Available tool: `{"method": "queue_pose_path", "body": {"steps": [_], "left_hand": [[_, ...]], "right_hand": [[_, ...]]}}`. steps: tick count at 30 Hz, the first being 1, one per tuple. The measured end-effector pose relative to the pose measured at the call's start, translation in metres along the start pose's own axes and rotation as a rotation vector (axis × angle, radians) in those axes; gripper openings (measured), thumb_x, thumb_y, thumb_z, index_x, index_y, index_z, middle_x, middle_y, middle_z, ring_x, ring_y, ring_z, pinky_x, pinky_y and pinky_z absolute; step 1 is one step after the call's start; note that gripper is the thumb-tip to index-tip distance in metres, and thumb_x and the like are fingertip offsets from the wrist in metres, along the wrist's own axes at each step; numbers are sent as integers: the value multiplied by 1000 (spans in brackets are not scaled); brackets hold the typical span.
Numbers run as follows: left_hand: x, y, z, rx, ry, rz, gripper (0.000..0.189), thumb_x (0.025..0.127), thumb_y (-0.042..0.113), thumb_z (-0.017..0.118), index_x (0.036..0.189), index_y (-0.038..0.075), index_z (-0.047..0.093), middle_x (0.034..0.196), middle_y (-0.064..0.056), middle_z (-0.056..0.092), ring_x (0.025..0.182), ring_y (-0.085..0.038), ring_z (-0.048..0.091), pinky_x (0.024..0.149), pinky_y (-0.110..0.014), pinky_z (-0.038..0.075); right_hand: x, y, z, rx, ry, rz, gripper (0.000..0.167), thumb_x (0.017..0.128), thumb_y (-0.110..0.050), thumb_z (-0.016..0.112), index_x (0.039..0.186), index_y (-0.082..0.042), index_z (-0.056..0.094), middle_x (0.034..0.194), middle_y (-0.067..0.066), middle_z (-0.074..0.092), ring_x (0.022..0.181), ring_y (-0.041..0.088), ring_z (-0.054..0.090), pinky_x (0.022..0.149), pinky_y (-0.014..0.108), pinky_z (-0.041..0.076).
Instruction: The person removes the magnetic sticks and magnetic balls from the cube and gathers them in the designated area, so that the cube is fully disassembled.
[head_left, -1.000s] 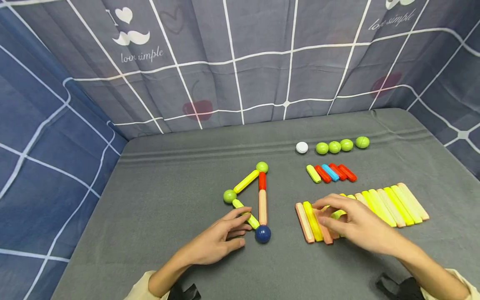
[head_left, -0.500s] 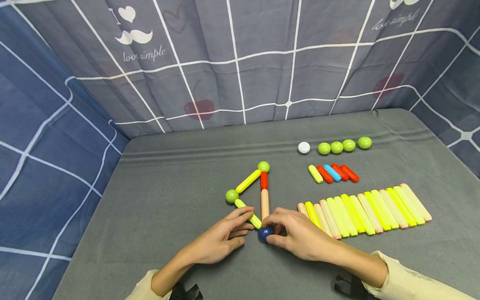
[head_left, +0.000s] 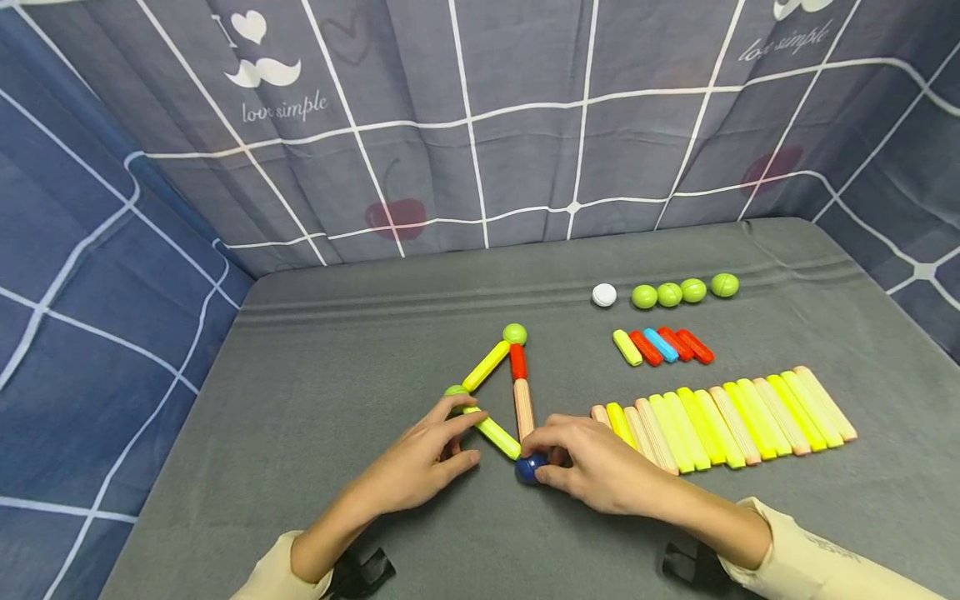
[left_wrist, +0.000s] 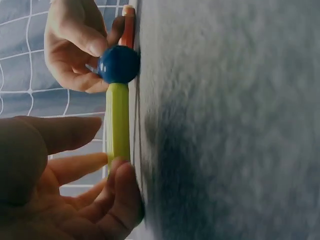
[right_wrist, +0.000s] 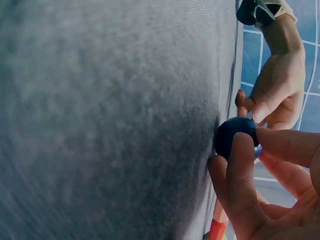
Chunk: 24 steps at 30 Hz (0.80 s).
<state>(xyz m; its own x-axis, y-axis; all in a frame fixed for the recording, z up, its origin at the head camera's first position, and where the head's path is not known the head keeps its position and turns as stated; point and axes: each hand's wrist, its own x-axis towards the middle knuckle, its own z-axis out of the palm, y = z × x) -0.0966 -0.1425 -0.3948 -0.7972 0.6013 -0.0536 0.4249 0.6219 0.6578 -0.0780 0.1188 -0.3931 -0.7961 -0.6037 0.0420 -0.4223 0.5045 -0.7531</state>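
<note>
My right hand (head_left: 600,467) pinches a dark blue ball (head_left: 527,471) between thumb and fingers at the near corner of a frame of rods and balls. From that ball a yellow-green rod (head_left: 498,437) runs to a green ball (head_left: 454,390), partly hidden by my left hand (head_left: 420,458). The left fingertips touch the rod's far end, the thumb standing apart from it. A yellow rod (head_left: 486,365) links onward to the top green ball (head_left: 514,334). Down the right side run a short red rod (head_left: 518,362) and a wood-coloured rod (head_left: 522,404).
Right of the frame lies a row of long yellow and wood-coloured rods (head_left: 738,425). Behind it are several short rods (head_left: 662,345), then a white ball (head_left: 603,295) and several green balls (head_left: 669,294). A checked curtain (head_left: 480,125) borders the grey cloth (head_left: 337,350).
My right hand has come left from the row of long rods to the blue ball. My left hand has slid up along the rod toward the green ball, and the frame's top has shifted left.
</note>
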Motion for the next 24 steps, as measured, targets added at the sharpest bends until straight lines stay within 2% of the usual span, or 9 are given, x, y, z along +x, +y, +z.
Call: {"method": "queue_pose_path", "body": {"steps": [3, 6, 9, 11, 13, 16, 20, 22, 24], "left_hand": [[-1, -2, -2, 78, -2, 35, 47, 94, 16, 70, 139, 9, 56, 141, -3, 43, 95, -11, 55, 78, -30, 50], [-2, -3, -3, 150, 24, 70, 46, 91, 14, 73, 134, 8, 60, 135, -4, 47, 112, -20, 53, 91, -40, 49], [-2, -4, -4, 228, 74, 86, 41, 87, 15, 77, 127, 13, 67, 133, -6, 49, 116, -24, 47, 95, -44, 45], [-3, -5, -6, 244, 94, 72, 38, 86, 16, 79, 123, 18, 71, 135, -7, 48, 118, -26, 42, 97, -47, 42], [-4, -6, -8, 229, 100, 44, 35, 85, 17, 79, 119, 21, 73, 137, -8, 46, 120, -28, 39, 98, -49, 41], [-6, -7, -10, 145, 101, -7, 32, 87, 15, 78, 118, 22, 73, 137, -7, 45, 123, -28, 42, 98, -50, 43], [-8, -10, -9, 24, 130, -72, 37, 87, 10, 77, 122, 18, 71, 127, -3, 47, 99, -17, 55, 81, -35, 51], [-10, -12, -9, -46, 137, -98, 42, 85, 8, 78, 126, 15, 68, 121, -2, 47, 87, -13, 56, 74, -28, 52], [-11, -15, -10, -105, 131, -113, 47, 84, 9, 80, 129, 12, 66, 117, -3, 47, 83, -13, 57, 71, -25, 53]], "right_hand": [[0, 1, 2, 2, -9, -2, 19, 87, -14, 77, 102, -24, 71, 90, -15, 58, 77, 0, 56, 67, 23, 50], [0, 1, 2, -1, -20, -3, 17, 87, -17, 78, 100, -25, 70, 89, -16, 57, 77, 0, 55, 66, 22, 49], [-2, 1, 0, 2, -17, -5, 19, 87, -14, 77, 100, -25, 70, 90, -16, 58, 77, 0, 55, 68, 23, 49], [-3, 2, -3, 3, -16, -1, 19, 87, -12, 77, 100, -24, 70, 91, -16, 59, 78, 1, 56, 70, 24, 48], [-3, 3, -6, 5, -15, 12, 19, 86, -12, 77, 101, -23, 70, 91, -16, 60, 77, 1, 56, 71, 26, 47], [-2, 4, -9, -7, -17, 26, 19, 86, -11, 77, 100, -22, 71, 89, -16, 60, 77, 1, 56, 72, 27, 46], [1, 6, -12, -39, -15, 18, 20, 85, -10, 77, 101, -20, 71, 89, -14, 59, 77, 2, 55, 70, 26, 47], [2, 6, -13, -57, -15, 19, 21, 86, -9, 76, 104, -20, 71, 89, -14, 58, 76, 3, 54, 68, 25, 47], [3, 6, -14, -77, -20, 27, 23, 86, -8, 75, 105, -20, 71, 89, -14, 58, 77, 5, 53, 68, 26, 45]]}}
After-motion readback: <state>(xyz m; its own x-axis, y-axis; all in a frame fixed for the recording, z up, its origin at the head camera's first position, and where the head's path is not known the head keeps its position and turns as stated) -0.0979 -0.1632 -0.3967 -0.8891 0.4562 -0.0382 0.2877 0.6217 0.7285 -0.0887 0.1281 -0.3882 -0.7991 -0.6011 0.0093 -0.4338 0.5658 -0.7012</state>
